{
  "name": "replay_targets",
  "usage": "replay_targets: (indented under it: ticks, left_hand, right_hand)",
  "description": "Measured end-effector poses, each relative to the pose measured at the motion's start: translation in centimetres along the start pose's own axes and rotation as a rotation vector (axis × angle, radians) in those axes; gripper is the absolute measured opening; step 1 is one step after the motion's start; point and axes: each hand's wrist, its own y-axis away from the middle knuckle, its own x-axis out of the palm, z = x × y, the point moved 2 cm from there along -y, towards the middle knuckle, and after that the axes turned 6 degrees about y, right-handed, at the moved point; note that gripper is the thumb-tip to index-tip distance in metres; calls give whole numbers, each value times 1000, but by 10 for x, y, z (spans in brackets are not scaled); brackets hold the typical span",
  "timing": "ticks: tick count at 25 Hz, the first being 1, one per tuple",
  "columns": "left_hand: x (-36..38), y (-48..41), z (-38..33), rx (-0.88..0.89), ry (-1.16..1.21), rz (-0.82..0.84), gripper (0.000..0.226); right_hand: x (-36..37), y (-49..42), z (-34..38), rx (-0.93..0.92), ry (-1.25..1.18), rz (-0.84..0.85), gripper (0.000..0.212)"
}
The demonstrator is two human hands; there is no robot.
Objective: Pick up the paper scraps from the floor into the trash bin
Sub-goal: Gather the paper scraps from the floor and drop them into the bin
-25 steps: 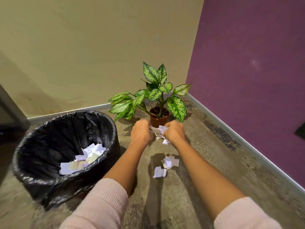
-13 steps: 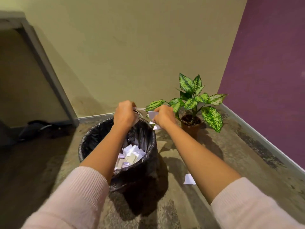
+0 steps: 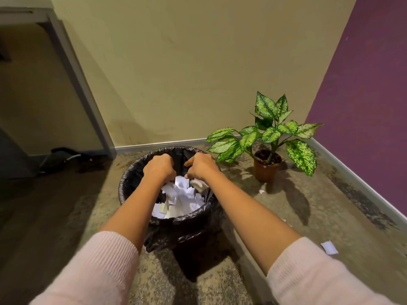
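The trash bin, lined with a black bag, stands on the floor in front of me and holds a heap of white paper scraps. Both hands hang just over its opening. My left hand is curled with its fingers pointing down and hidden behind the knuckles. My right hand has its fingers apart, and loose scraps sit right below the two hands. One white scrap lies on the floor by my right sleeve. A tiny scrap lies near the plant pot.
A potted plant with spotted green leaves stands in the corner to the right of the bin. The purple wall runs along the right, the beige wall behind. A doorway with dark objects on the floor opens at the left.
Both hands lifted scraps from the floor by the plant, carried them left and came down over the bin. The scraps now lie below the hands, inside the bin.
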Motion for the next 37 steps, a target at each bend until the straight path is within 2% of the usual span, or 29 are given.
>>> replay_targets:
  ticks: [3,15,18,21,24,28,34,37]
  left_hand:
    - [0,0,-6,-2,-29,13,44]
    - [17,5,-87,153,1,-47,35]
    - [27,9,-115,227,-5,-71,40]
    - [44,13,-144,384,-50,-111,40]
    - [76,18,-167,530,-73,-104,36]
    - [144,23,-184,620,-147,8,41]
    - [254,11,-185,584,-184,215,40]
    - [300,5,-180,544,-194,243,36]
  right_hand:
    - [-4,1,-5,-11,-3,-18,46]
    - [-53,17,-63,82,-28,-194,39]
    - [-66,23,-91,133,4,-196,37]
    - [-75,27,-129,199,-8,-174,33]
    - [-72,30,-178,279,-1,-156,33]
    - [-47,32,-245,370,4,-121,32]
    - [18,26,-328,458,17,-51,33]
    - [52,18,-362,478,40,-18,37]
